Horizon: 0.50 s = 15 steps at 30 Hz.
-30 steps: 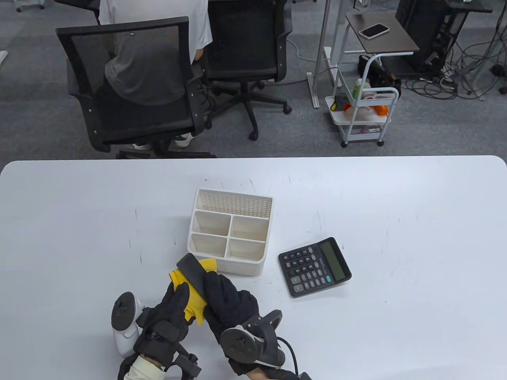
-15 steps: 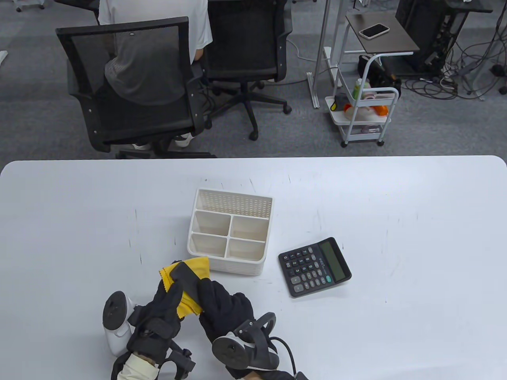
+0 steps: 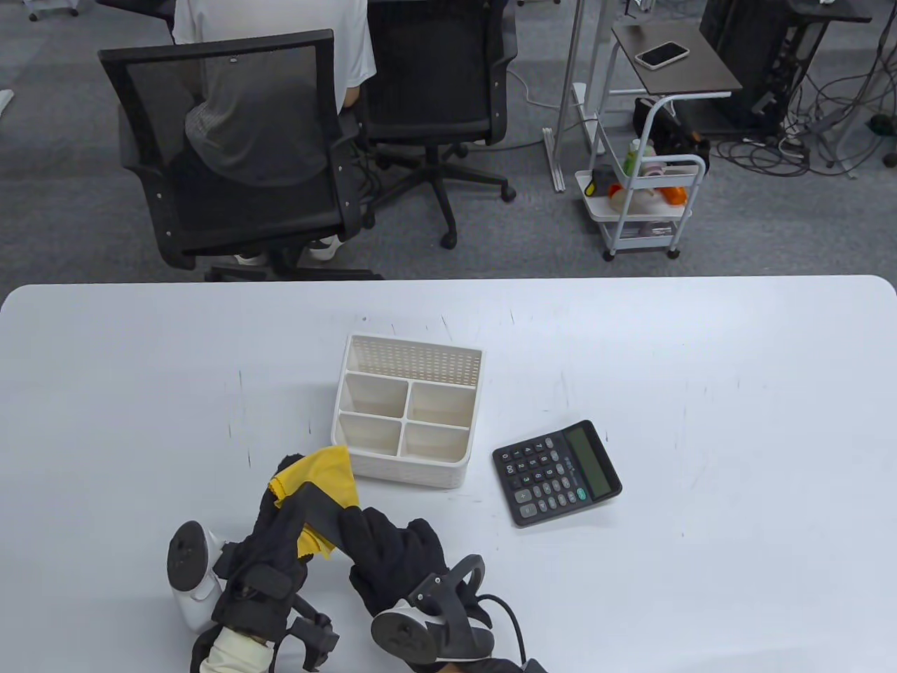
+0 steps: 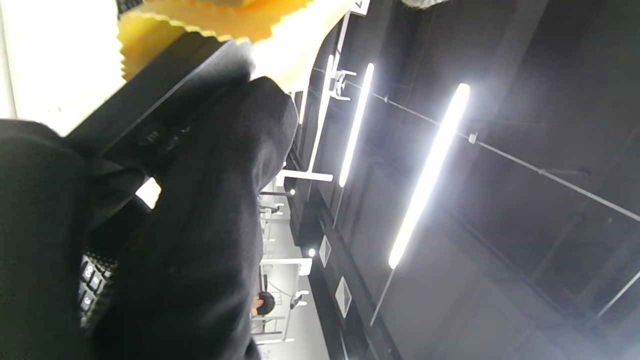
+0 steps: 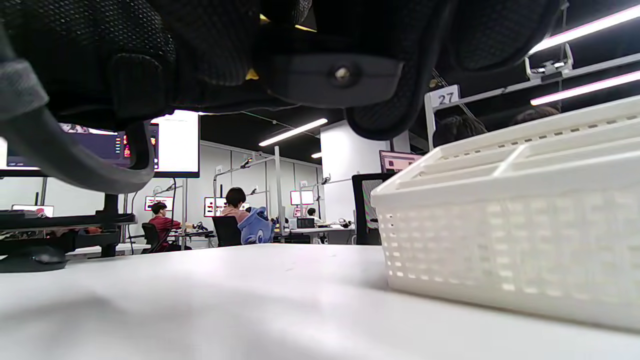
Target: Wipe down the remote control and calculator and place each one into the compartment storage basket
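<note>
slim black plastic remote control [image 3: 324,510] gripped by right hand [image 3: 392,554] at 5 o'clock, steadied for wiping; left hand [image 3: 277,536] pinching yellow microfibre cloth [image 3: 326,477] against it.

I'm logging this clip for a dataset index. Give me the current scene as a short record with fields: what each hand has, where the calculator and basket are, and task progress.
left hand: holds the yellow cloth against the remote
right hand: grips the remote's near end
remote: raised off the table, near the basket's front left corner
calculator: flat on the table, right of the basket, untouched
basket: five compartments, all empty
progress: remote being wiped; nothing stored yet
</note>
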Available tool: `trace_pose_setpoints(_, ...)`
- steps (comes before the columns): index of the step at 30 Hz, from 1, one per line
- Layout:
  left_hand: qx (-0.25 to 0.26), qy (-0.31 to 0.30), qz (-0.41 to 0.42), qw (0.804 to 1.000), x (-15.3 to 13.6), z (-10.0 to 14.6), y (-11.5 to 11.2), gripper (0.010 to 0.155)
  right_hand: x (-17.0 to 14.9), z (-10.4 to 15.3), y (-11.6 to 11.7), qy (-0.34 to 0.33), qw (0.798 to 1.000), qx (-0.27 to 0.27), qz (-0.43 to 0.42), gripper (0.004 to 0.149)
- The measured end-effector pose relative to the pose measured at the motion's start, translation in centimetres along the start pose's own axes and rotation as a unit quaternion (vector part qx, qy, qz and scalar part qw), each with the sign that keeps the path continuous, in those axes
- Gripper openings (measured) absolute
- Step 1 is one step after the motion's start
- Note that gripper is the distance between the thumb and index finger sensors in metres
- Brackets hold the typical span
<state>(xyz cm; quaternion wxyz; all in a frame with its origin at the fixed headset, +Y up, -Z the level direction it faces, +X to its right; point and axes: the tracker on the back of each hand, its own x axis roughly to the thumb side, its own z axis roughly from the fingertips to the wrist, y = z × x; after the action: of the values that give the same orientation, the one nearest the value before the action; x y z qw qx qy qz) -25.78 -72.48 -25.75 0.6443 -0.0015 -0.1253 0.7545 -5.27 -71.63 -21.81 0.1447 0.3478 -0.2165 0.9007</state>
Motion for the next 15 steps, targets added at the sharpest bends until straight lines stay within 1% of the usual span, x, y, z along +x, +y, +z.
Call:
trace_pose_setpoints(3, 0.009, -0.017, 0.025, 1.0, 0.33, -0.02, 0.34, 0.057, -0.16, 0.02, -0.06, -0.01, 1.0, 0.003, 0.0, 0.07)
trace_pose_setpoints(6, 0.026, -0.036, 0.029, 0.999, 0.73, 0.05, 0.53, 0.055, -0.19, -0.09, -0.24, -0.003, 1.0, 0.005, -0.003, 0.07)
trace_pose_setpoints(9, 0.017, -0.042, 0.023, 0.999, 0.77, 0.06, 0.51, 0.053, -0.13, -0.23, -0.34, 0.011, 1.0, 0.002, 0.0, 0.07)
trace_pose_setpoints(15, -0.006, -0.023, -0.005, 1.0, 0.26, -0.03, 0.0, 0.058, -0.28, -0.17, -0.5, 0.049, 0.999, -0.006, -0.014, 0.07)
